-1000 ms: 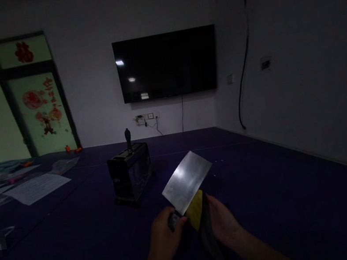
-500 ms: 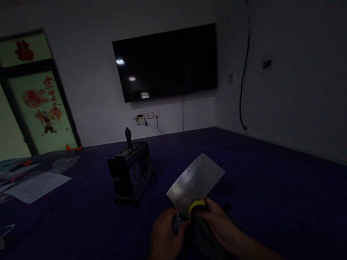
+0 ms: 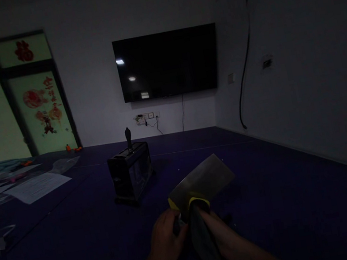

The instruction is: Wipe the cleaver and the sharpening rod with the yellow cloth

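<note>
My left hand point(image 3: 164, 240) is closed round the dark handle of a broad steel cleaver point(image 3: 202, 180), whose blade points up and to the right above the dark blue table point(image 3: 306, 196). My right hand point(image 3: 219, 235) grips a yellow and dark grey cloth point(image 3: 197, 229) that is folded over the heel of the blade, next to the handle. Both hands sit close together near the table's front edge.
A black knife block point(image 3: 130, 171) with one knife handle sticking up stands just beyond my hands. Sheets of paper point(image 3: 37, 187) and plastic lie at the left. A dark television point(image 3: 168, 63) hangs on the far wall, and a door with red decorations point(image 3: 43, 112) stands at the left.
The cleaver blade has tilted lower to the right and lost its bright glint. My right hand has drawn the cloth over the base of the blade.
</note>
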`<state>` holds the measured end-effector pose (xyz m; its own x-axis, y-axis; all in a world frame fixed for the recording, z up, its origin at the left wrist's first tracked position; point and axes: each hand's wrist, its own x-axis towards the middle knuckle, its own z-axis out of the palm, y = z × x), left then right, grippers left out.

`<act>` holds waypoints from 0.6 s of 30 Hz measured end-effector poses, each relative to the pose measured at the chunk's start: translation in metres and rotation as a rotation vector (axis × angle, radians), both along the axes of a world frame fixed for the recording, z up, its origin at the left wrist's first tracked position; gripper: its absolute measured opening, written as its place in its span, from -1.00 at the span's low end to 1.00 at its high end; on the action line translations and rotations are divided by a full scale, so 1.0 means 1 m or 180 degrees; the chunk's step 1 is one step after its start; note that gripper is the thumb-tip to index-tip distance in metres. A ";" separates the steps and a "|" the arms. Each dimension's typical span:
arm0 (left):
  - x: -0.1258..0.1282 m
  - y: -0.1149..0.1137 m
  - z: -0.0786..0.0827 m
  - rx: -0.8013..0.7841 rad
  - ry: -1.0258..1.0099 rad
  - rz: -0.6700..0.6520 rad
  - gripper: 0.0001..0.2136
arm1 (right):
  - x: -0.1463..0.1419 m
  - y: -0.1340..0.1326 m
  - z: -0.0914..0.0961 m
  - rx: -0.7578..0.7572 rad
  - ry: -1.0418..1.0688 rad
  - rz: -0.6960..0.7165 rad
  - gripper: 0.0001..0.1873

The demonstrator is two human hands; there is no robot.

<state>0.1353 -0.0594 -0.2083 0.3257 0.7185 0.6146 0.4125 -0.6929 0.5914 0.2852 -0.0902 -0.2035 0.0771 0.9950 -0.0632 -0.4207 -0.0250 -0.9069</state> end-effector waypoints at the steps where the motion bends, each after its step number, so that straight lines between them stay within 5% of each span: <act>1: 0.000 0.001 -0.001 -0.0008 -0.0005 -0.0106 -0.87 | -0.001 0.000 0.002 -0.0018 0.0116 0.0031 -0.68; 9: 0.009 -0.004 0.000 -0.0751 -0.0501 -0.0676 -0.85 | -0.003 -0.001 0.018 0.0497 0.0468 -0.0214 -0.63; 18: 0.011 0.002 0.008 -0.1701 -0.0811 -0.0548 -0.88 | 0.002 0.001 0.016 0.0382 0.0274 -0.0489 -0.68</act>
<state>0.1467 -0.0574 -0.2001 0.3547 0.8987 0.2578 0.1212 -0.3176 0.9404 0.2875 -0.0895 -0.1872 0.2278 0.9728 0.0420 -0.4873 0.1513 -0.8601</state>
